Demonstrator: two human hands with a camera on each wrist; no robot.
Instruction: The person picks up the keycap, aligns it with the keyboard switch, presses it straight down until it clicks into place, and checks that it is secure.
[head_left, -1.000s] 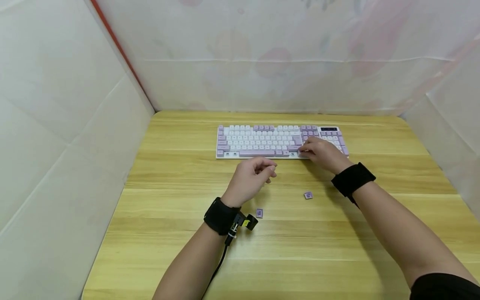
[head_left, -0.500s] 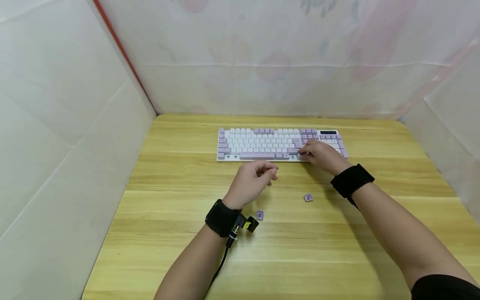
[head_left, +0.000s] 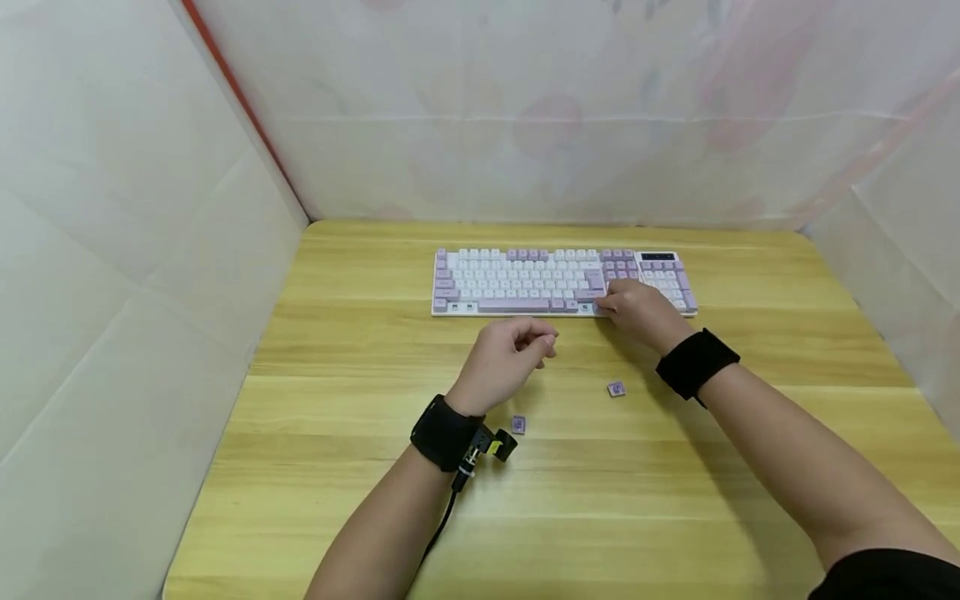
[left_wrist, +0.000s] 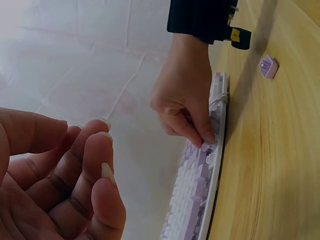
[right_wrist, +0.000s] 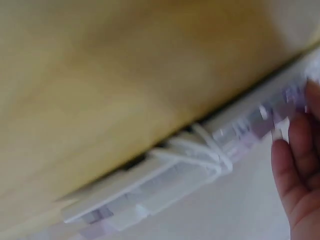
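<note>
A white and lilac keyboard (head_left: 525, 282) (left_wrist: 195, 195) lies across the far half of the wooden table (head_left: 600, 500). My right hand (head_left: 628, 307) (left_wrist: 184, 107) sits at its front row, right of the middle. The thumb and fingers are curled down and pinch a lilac keycap (left_wrist: 206, 146) there. A thin white wire loop (right_wrist: 210, 150) (left_wrist: 220, 97) shows at the keyboard's front edge under that hand. My left hand (head_left: 517, 343) (left_wrist: 75, 165) hovers just in front of the keyboard, fingers loosely curled and holding nothing. Two loose lilac keycaps (head_left: 518, 424) (head_left: 616, 389) (left_wrist: 268, 66) lie on the table.
White sheeted walls (head_left: 150, 250) close in the table at left, back and right. A cable (head_left: 442, 521) runs from the black band on my left wrist. Bare wood stretches from the loose keycaps to the near edge.
Both hands stay almost where they were. The right hand has shifted slightly along the keyboard's front row, and the view wobbles a little.
</note>
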